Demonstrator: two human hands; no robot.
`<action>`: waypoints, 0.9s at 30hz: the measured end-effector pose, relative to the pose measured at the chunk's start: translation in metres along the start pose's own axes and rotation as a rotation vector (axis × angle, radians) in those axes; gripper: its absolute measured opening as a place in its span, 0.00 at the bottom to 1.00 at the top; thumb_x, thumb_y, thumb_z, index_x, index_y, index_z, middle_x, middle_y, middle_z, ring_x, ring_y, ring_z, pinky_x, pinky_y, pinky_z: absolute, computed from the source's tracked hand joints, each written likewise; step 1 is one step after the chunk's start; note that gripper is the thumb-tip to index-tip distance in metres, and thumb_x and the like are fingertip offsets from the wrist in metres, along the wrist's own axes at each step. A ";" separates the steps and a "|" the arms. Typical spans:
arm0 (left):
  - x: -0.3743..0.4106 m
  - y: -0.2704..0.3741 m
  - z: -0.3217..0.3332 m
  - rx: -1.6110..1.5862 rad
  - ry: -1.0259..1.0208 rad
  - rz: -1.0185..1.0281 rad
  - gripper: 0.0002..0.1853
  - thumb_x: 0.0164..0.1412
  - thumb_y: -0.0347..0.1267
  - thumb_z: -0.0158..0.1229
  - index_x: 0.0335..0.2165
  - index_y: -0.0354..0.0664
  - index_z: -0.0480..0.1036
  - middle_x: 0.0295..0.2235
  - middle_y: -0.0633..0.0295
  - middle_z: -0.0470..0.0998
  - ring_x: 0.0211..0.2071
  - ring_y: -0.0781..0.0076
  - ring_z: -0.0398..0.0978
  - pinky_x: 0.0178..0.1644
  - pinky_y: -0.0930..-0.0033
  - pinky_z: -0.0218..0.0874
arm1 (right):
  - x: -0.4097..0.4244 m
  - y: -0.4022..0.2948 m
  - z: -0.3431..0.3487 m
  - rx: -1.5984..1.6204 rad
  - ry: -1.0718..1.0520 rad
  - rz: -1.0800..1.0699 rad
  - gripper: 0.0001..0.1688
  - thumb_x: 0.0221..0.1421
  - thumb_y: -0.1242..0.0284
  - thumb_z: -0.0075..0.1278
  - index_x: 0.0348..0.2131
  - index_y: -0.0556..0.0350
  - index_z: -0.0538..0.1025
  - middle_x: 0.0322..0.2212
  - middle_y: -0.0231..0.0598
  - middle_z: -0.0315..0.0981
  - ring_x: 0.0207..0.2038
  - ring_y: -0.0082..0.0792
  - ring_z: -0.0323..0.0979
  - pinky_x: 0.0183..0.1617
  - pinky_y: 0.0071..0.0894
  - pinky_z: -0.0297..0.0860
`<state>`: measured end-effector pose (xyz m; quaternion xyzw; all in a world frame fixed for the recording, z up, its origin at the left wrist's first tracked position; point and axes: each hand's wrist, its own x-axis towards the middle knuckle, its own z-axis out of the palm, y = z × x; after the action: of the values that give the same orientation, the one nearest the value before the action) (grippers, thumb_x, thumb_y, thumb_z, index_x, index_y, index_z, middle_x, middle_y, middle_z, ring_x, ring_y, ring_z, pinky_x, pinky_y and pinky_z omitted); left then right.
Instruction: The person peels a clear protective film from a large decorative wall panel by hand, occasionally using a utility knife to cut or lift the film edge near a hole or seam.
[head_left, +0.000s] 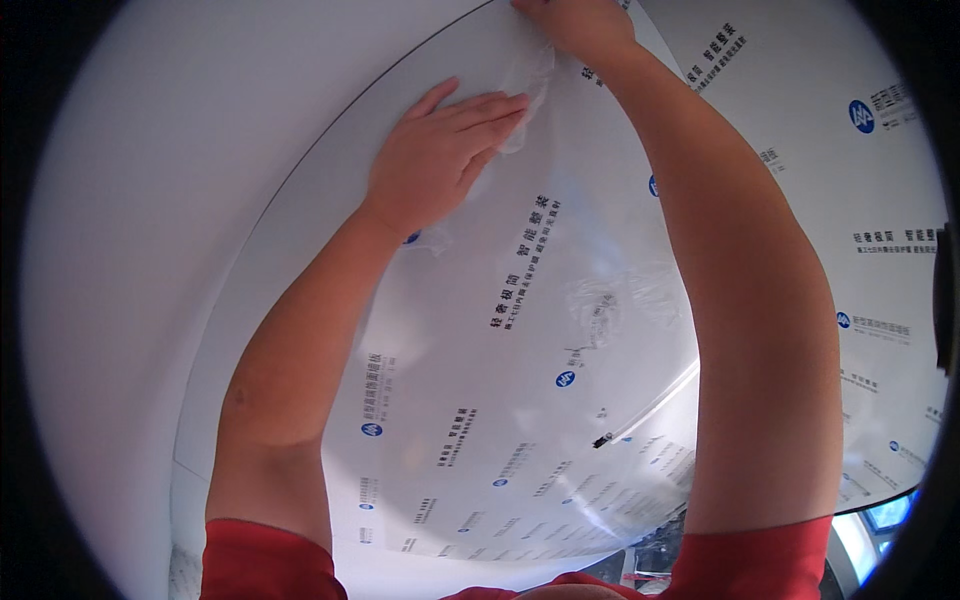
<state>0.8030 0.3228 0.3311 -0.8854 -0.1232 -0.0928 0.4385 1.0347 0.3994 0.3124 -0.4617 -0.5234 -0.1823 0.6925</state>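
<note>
A large wall panel stretches before me, covered by clear protective film (480, 360) that bears printed writing and blue logos. Along its left side runs a bare pale strip of panel (330, 195) without print. My left hand (450, 150) lies flat on the panel, thumb apart, with its fingertips at a wrinkled fold of film (517, 139). Higher up, my right hand (585, 26) is at the panel's top part, next to the loose film. The picture's top edge cuts off its fingers, so its grip is unclear.
A smooth white surface (165, 165) borders the panel's dark left edge line. To the right is another film-covered printed panel (862, 195). A thin pale strip with a dark end (652, 401) shows low on the film, perhaps a reflection. Dark clutter (652, 559) lies at the bottom.
</note>
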 end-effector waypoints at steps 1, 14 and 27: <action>0.000 0.000 0.000 0.003 -0.005 -0.003 0.23 0.63 0.26 0.52 0.57 0.49 0.74 0.59 0.70 0.75 0.59 0.68 0.72 0.71 0.52 0.52 | 0.002 0.003 -0.001 -0.095 -0.023 -0.018 0.22 0.59 0.59 0.50 0.31 0.59 0.84 0.34 0.55 0.81 0.40 0.55 0.79 0.46 0.53 0.74; -0.001 -0.001 0.004 -0.006 0.015 -0.021 0.19 0.66 0.29 0.54 0.54 0.50 0.75 0.57 0.74 0.76 0.55 0.72 0.74 0.69 0.54 0.56 | -0.033 0.100 -0.069 -0.463 -0.067 0.226 0.22 0.62 0.54 0.50 0.36 0.54 0.80 0.32 0.45 0.81 0.35 0.48 0.80 0.38 0.46 0.75; -0.004 -0.001 0.002 -0.037 0.073 -0.005 0.20 0.65 0.27 0.53 0.54 0.51 0.76 0.56 0.73 0.76 0.54 0.72 0.74 0.70 0.55 0.55 | -0.050 -0.018 -0.026 0.387 -0.087 0.545 0.32 0.62 0.54 0.49 0.47 0.70 0.74 0.39 0.64 0.80 0.45 0.59 0.79 0.51 0.50 0.74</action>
<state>0.7991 0.3246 0.3301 -0.8890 -0.1078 -0.1285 0.4262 1.0168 0.3575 0.2755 -0.4520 -0.4346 0.1320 0.7678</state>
